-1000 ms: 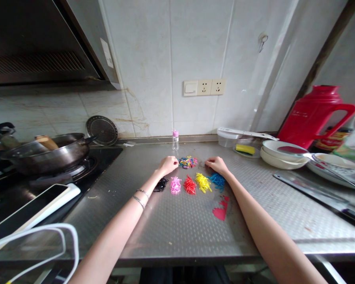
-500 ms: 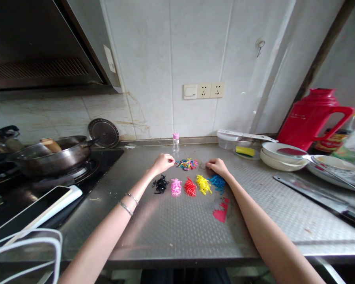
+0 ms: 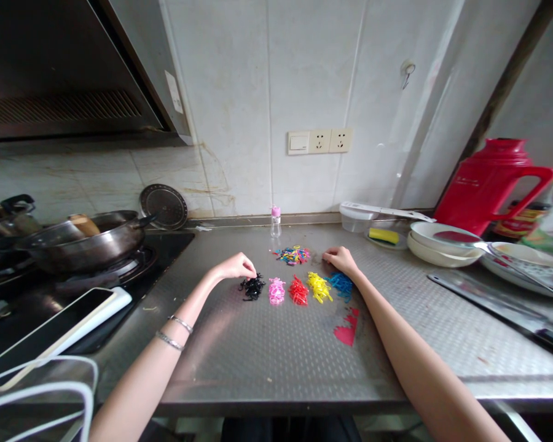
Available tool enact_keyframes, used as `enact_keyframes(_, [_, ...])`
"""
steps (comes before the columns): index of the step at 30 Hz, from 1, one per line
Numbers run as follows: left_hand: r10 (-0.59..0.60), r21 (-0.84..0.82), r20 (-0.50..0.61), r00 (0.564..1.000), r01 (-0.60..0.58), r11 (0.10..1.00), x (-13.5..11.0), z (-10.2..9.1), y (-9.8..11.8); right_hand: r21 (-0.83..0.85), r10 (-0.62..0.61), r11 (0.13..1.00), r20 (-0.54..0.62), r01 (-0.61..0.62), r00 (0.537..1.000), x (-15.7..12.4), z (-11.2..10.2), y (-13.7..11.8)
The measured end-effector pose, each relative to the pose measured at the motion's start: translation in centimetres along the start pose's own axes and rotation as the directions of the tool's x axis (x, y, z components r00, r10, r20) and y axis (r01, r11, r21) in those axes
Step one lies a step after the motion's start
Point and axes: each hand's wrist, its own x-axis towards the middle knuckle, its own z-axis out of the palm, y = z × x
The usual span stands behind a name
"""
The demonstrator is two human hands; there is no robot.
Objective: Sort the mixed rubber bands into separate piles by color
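Observation:
My left hand (image 3: pixel 236 267) is closed in a pinch, its fingertips at the top edge of a pile of black rubber bands (image 3: pixel 252 287). Anything between those fingers is too small to make out. Beside that pile, in a row, lie pink rubber bands (image 3: pixel 276 291), red ones (image 3: pixel 298 290), yellow ones (image 3: pixel 319 286) and blue ones (image 3: pixel 340 285). Behind the row is a mixed-colour heap of rubber bands (image 3: pixel 292 255). My right hand (image 3: pixel 340 260) rests with curled fingers just right of the heap, partly over the blue pile; what it holds, if anything, is hidden.
A small clear bottle with a pink cap (image 3: pixel 275 222) stands behind the heap. Left are a stove with a pan (image 3: pixel 85 242) and a phone (image 3: pixel 50 334). Toward the right lie a cleaver (image 3: pixel 493 310), bowls (image 3: pixel 442 245), a sponge (image 3: pixel 383 236) and a red thermos (image 3: pixel 488 184).
My left hand has moved from the mixed heap's left edge toward me and leftward, to the black pile. My right hand has stayed in place. The view has shifted slightly.

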Motion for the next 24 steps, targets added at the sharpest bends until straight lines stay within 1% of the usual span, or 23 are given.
enact_keyframes(3, [-0.026, -0.022, 0.023, 0.999, 0.027, 0.999, -0.2, 0.0, -0.2, -0.001, 0.005, 1.0, 0.006, -0.005, 1.0, 0.0, 0.0, -0.1])
enact_keyframes(7, [-0.031, -0.058, 0.005, 1.0, 0.031, 0.998, -0.4, -0.3, -0.7, 0.002, -0.001, 1.0, 0.013, 0.001, 1.0, 0.1, 0.0, 0.1])
enact_keyframes(9, [-0.05, -0.072, -0.038, 0.998, 0.047, 0.996, -0.4, -0.4, -1.0, -0.003, 0.004, 1.0, 0.022, -0.004, 1.0, 0.1, 0.0, 0.1])
enact_keyframes(12, [-0.09, -0.1, -0.137, 0.986, 0.077, 0.992, -0.4, -0.4, -1.5, -0.017, 0.026, 1.0, 0.026, -0.026, 0.999, 0.1, -0.2, -0.3])
enact_keyframes(14, [-0.122, -0.123, -0.188, 0.975, 0.1, 0.987, -0.4, -0.4, -1.7, -0.066, 0.035, 0.997, -0.008, -0.036, 0.999, 0.0, -0.3, -1.2])
enact_keyframes(16, [-0.141, -0.145, -0.221, 0.965, 0.11, 0.983, -0.3, -0.4, -2.0, -0.153, 0.019, 0.988, -0.047, -0.026, 0.999, -0.2, -0.2, -2.6])
enact_keyframes(17, [-0.144, -0.154, -0.236, 0.961, 0.109, 0.982, -0.3, -0.3, -2.1, -0.197, -0.005, 0.98, -0.046, -0.005, 0.999, -0.3, 0.0, -3.4])
enact_keyframes(18, [-0.142, -0.161, -0.249, 0.958, 0.104, 0.981, -0.3, -0.3, -2.2, -0.223, -0.04, 0.974, -0.015, 0.036, 0.999, -0.5, 0.2, -4.4])
enact_keyframes(20, [-0.138, -0.172, -0.278, 0.951, 0.092, 0.981, -0.2, -0.2, -2.3, -0.234, -0.14, 0.959, 0.09, 0.157, 0.986, -0.9, 0.8, -6.1])
enact_keyframes(22, [-0.139, -0.185, -0.306, 0.942, 0.084, 0.979, -0.2, -0.1, -2.4, -0.223, -0.258, 0.93, 0.174, 0.294, 0.95, -1.4, 1.5, -7.5])
enact_keyframes(24, [-0.142, -0.199, -0.328, 0.934, 0.078, 0.977, -0.2, 0.0, -2.4, -0.222, -0.332, 0.898, 0.227, 0.381, 0.915, -1.9, 2.3, -8.4])
